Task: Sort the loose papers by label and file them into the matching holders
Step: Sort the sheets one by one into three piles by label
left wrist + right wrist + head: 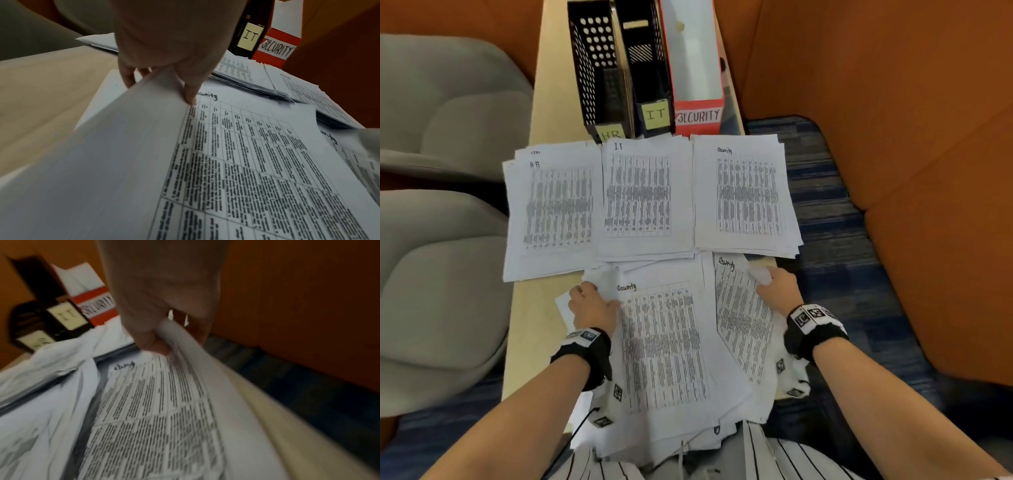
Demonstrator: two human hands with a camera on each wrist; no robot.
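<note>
Three sorted piles lie across the wooden table: HR pile (551, 209), IT pile (645, 198), Security pile (744, 195). Behind them stand a black HR holder (594, 75), a black IT holder (649, 68) and a red Security holder (697, 68). Nearer me lies the unsorted stack (664, 346), its top sheet marked Security. My left hand (592, 305) grips the stack's left edge, thumb on top (190, 95). My right hand (774, 287) pinches the top right corner of a tilted Security sheet (743, 318), lifted beside the stack (156, 402).
Grey cushioned seats (438, 144) flank the narrow table (530, 308) on the left. An orange sofa (900, 137) runs along the right, with blue patterned carpet (832, 246) between it and the table. Piles overhang both table edges.
</note>
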